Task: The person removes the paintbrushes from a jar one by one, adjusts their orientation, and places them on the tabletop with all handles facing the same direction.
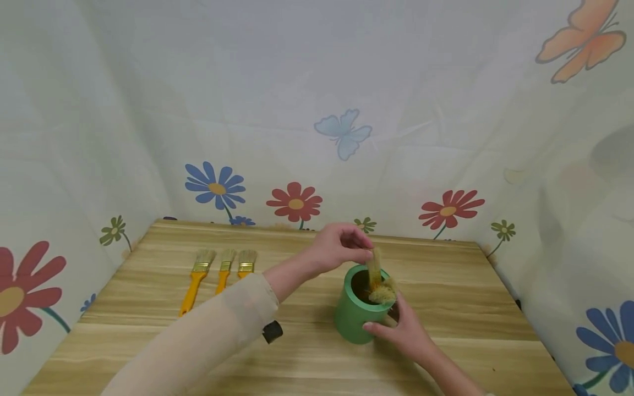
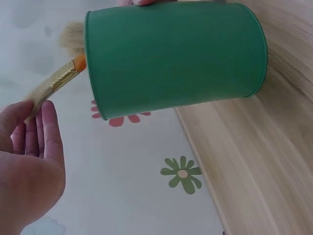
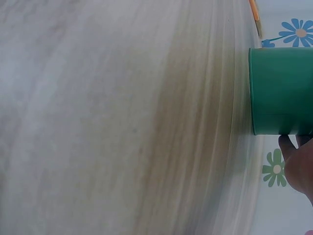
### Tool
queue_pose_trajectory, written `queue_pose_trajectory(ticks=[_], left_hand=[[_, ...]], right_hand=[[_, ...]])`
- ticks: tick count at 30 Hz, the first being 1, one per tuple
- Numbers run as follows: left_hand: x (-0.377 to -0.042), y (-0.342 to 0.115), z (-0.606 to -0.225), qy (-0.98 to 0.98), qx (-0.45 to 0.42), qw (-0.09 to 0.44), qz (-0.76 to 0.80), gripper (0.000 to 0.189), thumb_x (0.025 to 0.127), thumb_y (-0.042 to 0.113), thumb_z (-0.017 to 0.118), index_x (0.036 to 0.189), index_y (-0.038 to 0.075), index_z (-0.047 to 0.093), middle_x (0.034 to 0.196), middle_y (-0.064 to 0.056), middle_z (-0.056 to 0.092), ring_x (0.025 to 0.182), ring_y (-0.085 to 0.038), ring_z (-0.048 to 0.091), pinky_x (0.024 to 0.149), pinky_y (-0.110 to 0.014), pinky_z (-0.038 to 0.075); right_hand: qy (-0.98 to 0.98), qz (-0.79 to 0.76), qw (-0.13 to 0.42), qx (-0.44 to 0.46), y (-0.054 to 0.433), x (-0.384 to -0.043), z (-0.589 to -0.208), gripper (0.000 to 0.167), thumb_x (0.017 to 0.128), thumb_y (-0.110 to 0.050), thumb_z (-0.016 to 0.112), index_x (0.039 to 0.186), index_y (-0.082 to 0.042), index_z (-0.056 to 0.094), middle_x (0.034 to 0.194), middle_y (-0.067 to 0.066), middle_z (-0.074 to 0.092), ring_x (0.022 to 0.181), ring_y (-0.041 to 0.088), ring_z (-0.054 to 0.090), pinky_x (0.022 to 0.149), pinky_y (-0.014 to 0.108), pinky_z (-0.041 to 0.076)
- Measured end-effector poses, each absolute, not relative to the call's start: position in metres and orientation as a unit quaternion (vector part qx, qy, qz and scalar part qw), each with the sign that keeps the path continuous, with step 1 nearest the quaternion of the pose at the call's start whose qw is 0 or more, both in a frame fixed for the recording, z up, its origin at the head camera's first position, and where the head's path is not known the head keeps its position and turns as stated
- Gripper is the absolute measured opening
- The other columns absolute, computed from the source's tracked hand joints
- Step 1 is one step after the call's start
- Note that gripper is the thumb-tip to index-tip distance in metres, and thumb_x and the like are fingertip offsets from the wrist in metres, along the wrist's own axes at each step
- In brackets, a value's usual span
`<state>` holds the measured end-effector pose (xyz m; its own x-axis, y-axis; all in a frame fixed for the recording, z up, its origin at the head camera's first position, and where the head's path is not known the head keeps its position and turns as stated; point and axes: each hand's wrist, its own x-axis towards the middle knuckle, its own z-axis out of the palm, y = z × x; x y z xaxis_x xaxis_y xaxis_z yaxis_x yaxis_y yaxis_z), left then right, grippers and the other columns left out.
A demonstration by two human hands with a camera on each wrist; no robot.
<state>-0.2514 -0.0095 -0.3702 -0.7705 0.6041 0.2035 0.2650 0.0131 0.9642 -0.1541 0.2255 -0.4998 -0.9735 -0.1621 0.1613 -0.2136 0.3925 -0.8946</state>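
A green cylindrical container [image 1: 358,320] stands upright on the wooden table. My right hand [image 1: 408,334] grips its near right side, thumb on the front wall; the other fingers are partly hidden behind it. Above the rim, my left hand [image 1: 342,248] pinches a paintbrush [image 1: 373,265] by its bristle tip. In the left wrist view that paintbrush [image 2: 62,78] slants out of the container's mouth, showing bristles, metal ferrule and a bit of orange handle. More pale bristles [image 1: 382,293] stick out of the opening beside it. The handles inside the container are hidden.
To the left lie three orange-handled paintbrushes, the leftmost brush [image 1: 196,279] fully seen, the middle brush [image 1: 225,268] and right brush [image 1: 246,263] partly covered by my left sleeve. A small black object [image 1: 272,331] sits beside the sleeve. Flower-printed cloth [image 1: 277,137] surrounds the table.
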Motion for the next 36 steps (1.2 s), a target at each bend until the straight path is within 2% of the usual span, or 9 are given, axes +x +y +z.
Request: queue_pose_trajectory(ticks=[8, 12, 20, 27, 32, 34, 36], left_hand=[[-0.25, -0.019, -0.353, 0.687, 0.313, 0.12, 0.645, 0.015, 0.096, 0.003, 0.08, 0.11, 0.0, 0.074, 0.103, -0.01, 0.075, 0.091, -0.02, 0.073, 0.089, -0.039, 0.065], [-0.249, -0.024, -0.343, 0.681, 0.315, 0.101, 0.653, 0.016, 0.096, 0.003, 0.08, 0.11, 0.0, 0.075, 0.103, -0.01, 0.076, 0.09, -0.022, 0.073, 0.09, -0.042, 0.065], [-0.248, -0.035, -0.322, 0.698, 0.309, 0.056, 0.643, 0.013, 0.096, 0.006, 0.08, 0.109, 0.003, 0.077, 0.103, -0.01, 0.077, 0.093, -0.025, 0.074, 0.09, -0.038, 0.065], [-0.244, -0.051, -0.306, 0.699, 0.296, 0.046, 0.65, 0.013, 0.096, 0.007, 0.081, 0.109, 0.004, 0.077, 0.105, -0.011, 0.077, 0.096, -0.028, 0.075, 0.094, -0.045, 0.064], [-0.244, -0.066, -0.297, 0.699, 0.284, 0.046, 0.655, 0.015, 0.097, 0.006, 0.08, 0.111, 0.005, 0.076, 0.108, -0.012, 0.077, 0.099, -0.03, 0.076, 0.097, -0.042, 0.063], [-0.244, -0.072, -0.294, 0.699, 0.28, 0.047, 0.657, 0.016, 0.097, 0.007, 0.08, 0.113, 0.006, 0.076, 0.108, -0.012, 0.077, 0.1, -0.03, 0.076, 0.097, -0.04, 0.062], [-0.245, -0.079, -0.291, 0.699, 0.273, 0.045, 0.66, 0.017, 0.097, 0.008, 0.08, 0.113, 0.007, 0.075, 0.108, -0.011, 0.077, 0.1, -0.029, 0.076, 0.091, -0.035, 0.063]], right_hand=[[-0.837, 0.537, 0.022, 0.105, 0.225, -0.153, -0.499, 0.088, 0.084, -0.02, 0.094, 0.157, -0.013, 0.046, 0.151, 0.012, 0.059, 0.139, 0.035, 0.056, 0.114, 0.055, 0.047], [-0.836, 0.538, 0.019, 0.105, 0.225, -0.153, -0.499, 0.089, 0.084, -0.021, 0.094, 0.158, -0.014, 0.045, 0.151, 0.012, 0.058, 0.14, 0.035, 0.056, 0.114, 0.055, 0.047], [-0.837, 0.537, 0.012, 0.109, 0.225, -0.152, -0.496, 0.091, 0.085, -0.022, 0.094, 0.16, -0.016, 0.042, 0.153, 0.01, 0.057, 0.142, 0.035, 0.054, 0.116, 0.055, 0.047], [-0.837, 0.533, 0.029, 0.12, 0.224, -0.152, -0.497, 0.091, 0.084, -0.025, 0.094, 0.159, -0.016, 0.044, 0.152, 0.012, 0.058, 0.139, 0.037, 0.057, 0.113, 0.058, 0.05], [-0.84, 0.52, 0.056, 0.141, 0.225, -0.152, -0.5, 0.092, 0.083, -0.025, 0.095, 0.16, -0.017, 0.045, 0.149, 0.012, 0.06, 0.134, 0.035, 0.061, 0.107, 0.055, 0.055], [-0.84, 0.524, 0.048, 0.135, 0.225, -0.152, -0.5, 0.093, 0.082, -0.026, 0.095, 0.16, -0.018, 0.045, 0.15, 0.012, 0.06, 0.135, 0.036, 0.059, 0.109, 0.055, 0.054], [-0.837, 0.533, 0.032, 0.122, 0.224, -0.152, -0.498, 0.093, 0.083, -0.027, 0.095, 0.16, -0.018, 0.044, 0.153, 0.012, 0.058, 0.138, 0.038, 0.057, 0.112, 0.057, 0.05]])
